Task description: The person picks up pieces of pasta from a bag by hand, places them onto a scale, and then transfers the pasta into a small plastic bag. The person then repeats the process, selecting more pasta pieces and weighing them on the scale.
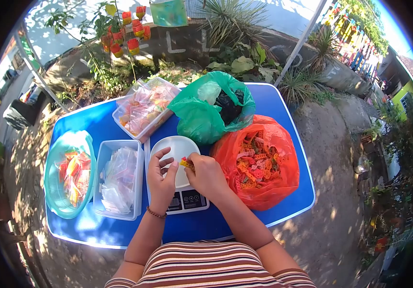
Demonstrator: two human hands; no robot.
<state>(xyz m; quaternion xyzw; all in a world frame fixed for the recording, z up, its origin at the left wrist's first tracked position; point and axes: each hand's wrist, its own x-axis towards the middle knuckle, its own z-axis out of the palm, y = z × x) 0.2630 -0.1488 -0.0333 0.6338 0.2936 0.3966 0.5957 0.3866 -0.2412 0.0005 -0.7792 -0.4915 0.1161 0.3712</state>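
Both hands are over the round white pan [183,150] of a kitchen scale [193,199]. My right hand [205,174] is closed, its fingertips pinching a few small yellow and red snack pieces [186,163]. My left hand [162,176] is open beside them, palm turned inward, fingers apart, with nothing visible in it. A red plastic bag [283,180] right of my right hand holds a heap of similar colourful lattice-shaped pieces [254,165]. Left of my left hand, a clear plastic tub [140,185] contains flat transparent packets [120,177].
A turquoise basket [52,175] with filled orange-red packets is at the table's left. Behind the scale stand another tub [141,137] of filled packets and a green plastic bag [194,122] with black plastic inside. All rest on a blue table [105,235]; plants and a wall lie beyond.
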